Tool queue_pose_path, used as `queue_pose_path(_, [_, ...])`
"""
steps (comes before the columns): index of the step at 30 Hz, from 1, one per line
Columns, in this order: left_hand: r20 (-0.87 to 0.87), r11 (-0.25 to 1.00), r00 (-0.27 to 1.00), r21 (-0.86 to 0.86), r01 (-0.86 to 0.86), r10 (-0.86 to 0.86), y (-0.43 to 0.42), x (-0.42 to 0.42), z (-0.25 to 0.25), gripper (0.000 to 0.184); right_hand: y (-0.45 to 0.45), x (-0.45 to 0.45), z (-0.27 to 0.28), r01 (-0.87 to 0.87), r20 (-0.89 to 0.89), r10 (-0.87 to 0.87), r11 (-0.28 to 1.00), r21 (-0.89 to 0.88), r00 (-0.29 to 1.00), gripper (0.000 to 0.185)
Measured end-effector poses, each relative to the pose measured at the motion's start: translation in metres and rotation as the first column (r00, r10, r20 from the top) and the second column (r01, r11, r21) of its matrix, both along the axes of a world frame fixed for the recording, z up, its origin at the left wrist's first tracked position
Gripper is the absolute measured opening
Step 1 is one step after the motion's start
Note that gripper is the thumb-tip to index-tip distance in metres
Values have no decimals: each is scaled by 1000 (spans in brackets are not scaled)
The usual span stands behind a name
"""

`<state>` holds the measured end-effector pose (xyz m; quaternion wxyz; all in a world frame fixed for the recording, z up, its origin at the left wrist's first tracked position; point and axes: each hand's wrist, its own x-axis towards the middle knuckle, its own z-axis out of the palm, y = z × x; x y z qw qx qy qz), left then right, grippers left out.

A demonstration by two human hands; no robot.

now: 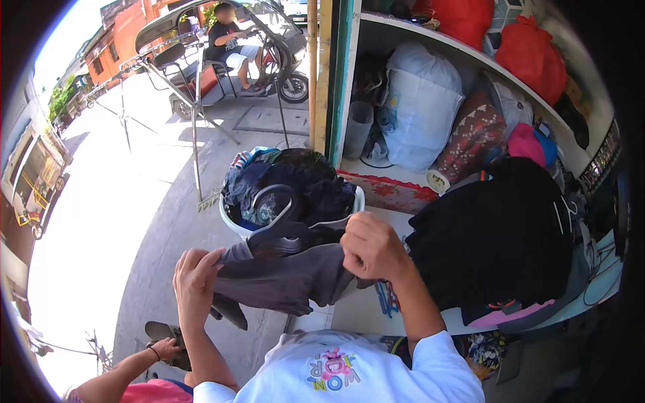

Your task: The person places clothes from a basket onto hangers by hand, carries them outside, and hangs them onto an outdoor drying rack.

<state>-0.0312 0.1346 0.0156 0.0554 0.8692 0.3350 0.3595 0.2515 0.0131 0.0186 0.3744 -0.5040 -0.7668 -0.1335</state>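
A dark grey garment point(282, 282) hangs stretched between my two hands, with a grey plastic hanger point(291, 209) at its neckline, hook upward. My left hand point(196, 279) pinches one shoulder edge of the cloth. The opposite edge is gripped in my closed right hand point(371, 246). Just beyond the garment stands a white basin point(361, 200) heaped with dark clothes point(295, 178); the cloth and hanger overlap its near rim.
Right of me, a large black cloth point(497, 235) covers a pile. Bags, including a white one point(423, 107), fill the shelf point(430, 30). Another person's hand point(166, 349) is at lower left. A rider point(232, 43) sits on a tricycle point(215, 80) outside. Blue hangers point(386, 299) lie nearby.
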Motion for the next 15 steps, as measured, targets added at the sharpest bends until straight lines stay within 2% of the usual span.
queue_pose_path(1, [5, 1000, 1000, 5, 2, -2, 2, 4, 0, 28, -2, -15, 4, -63, 42, 63, 998, -4, 997, 13])
queue_pose_path(2, [97, 1000, 995, -8, 8, -7, 4, 7, 1, 28, -5, -24, 6, -174, 34, 173, 985, 18, 984, 24])
queue_pose_path(3, [189, 1000, 982, -19, 18, -14, 7, 9, 2, 27, -7, -21, 11, -168, 41, 167, 985, 25, 985, 24])
queue_pose_path(5, [248, 998, 968, -27, 48, -40, 11, 12, 5, 27, -15, -3, 24, 143, -98, -118, 939, 312, 988, 38])
queue_pose_path(6, [297, 997, 953, -39, 71, -57, 12, 14, 6, 26, -15, 8, 30, 286, -163, -255, 935, 209, 953, 43])
queue_pose_path(7, [300, 996, 952, -35, 79, -65, 13, 17, 7, 26, -16, 17, 30, 292, -161, -262, 932, 214, 952, 43])
queue_pose_path(8, [309, 995, 948, -38, 92, -76, 15, 21, 8, 25, -16, 26, 26, 262, -125, -263, 965, -31, 957, 41])
queue_pose_path(9, [317, 993, 944, -43, 107, -88, 17, 25, 9, 24, -15, 34, 18, 223, -94, -257, 935, -276, 962, 39])
queue_pose_path(11, [306, 988, 945, -64, 143, -117, 18, 35, 9, 24, -13, 44, -2, 220, -96, -254, 936, -274, 962, 33])
queue_pose_path(13, [299, 982, 945, -85, 168, -136, 23, 44, 8, 24, -20, 49, -11, 224, -188, -289, 925, -307, 939, 27])
queue_pose_path(15, [275, 978, 945, -55, 199, -177, 30, 47, 5, 26, -35, 41, 1, 257, -216, -313, 933, -250, 925, 23])
